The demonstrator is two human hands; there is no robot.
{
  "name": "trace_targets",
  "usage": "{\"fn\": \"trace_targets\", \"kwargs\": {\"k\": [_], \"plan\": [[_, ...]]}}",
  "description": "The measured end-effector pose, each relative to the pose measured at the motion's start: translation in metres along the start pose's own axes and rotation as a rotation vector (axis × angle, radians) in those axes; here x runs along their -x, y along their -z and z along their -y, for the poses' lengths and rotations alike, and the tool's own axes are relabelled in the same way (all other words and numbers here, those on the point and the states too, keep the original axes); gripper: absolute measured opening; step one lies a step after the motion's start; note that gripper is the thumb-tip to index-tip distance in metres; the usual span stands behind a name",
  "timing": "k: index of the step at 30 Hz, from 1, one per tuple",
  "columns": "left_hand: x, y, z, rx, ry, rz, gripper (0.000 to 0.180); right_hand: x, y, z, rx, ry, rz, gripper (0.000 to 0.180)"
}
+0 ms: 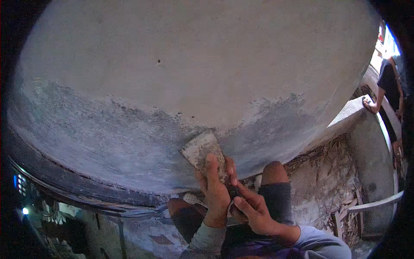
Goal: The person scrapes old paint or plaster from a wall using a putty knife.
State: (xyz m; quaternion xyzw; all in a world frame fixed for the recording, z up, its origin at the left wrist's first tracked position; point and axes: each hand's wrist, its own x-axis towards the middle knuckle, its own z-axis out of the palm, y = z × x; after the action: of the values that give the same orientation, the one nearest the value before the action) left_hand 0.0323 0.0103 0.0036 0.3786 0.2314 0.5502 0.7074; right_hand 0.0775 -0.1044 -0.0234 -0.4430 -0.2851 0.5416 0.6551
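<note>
A broad flat scraper (202,149), its blade smeared with pale filler, rests near or against the lower part of a big curved surface (172,82). My left hand (214,192) is closed round the scraper, thumb flat along the blade and fingers behind it. Below that, my right hand (259,215) is closed on the dark lower end, which looks like the handle; fingers hide most of it. Smooth and beige above, the curved surface turns rough, patchy grey along its lower band. Whether the blade edge touches it I cannot tell.
My bent knees (275,173) frame my hands. Leafy debris and rubble lie on the ground (321,181) to the right, beside a pale bent rail (375,203). Another person in dark clothing (388,84) stands at far right, a hand on a pale panel edge. A dark rim (86,175) runs below the curved surface.
</note>
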Motion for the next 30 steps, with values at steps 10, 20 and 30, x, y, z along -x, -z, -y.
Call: {"fn": "trace_targets", "kwargs": {"k": [10,20,30], "plan": [[0.004,0.003,-0.003,-0.005,0.025,0.015,0.034,0.008,-0.007,-0.004,-0.145,-0.079,-0.007,0.051],[0.002,0.011,-0.004,-0.111,0.090,0.010,0.035,0.003,-0.008,-0.011,-0.248,-0.039,0.046,0.051],[0.000,0.007,-0.002,-0.088,0.024,0.028,0.037,0.002,-0.008,-0.002,-0.175,-0.100,-0.011,0.050]]}}
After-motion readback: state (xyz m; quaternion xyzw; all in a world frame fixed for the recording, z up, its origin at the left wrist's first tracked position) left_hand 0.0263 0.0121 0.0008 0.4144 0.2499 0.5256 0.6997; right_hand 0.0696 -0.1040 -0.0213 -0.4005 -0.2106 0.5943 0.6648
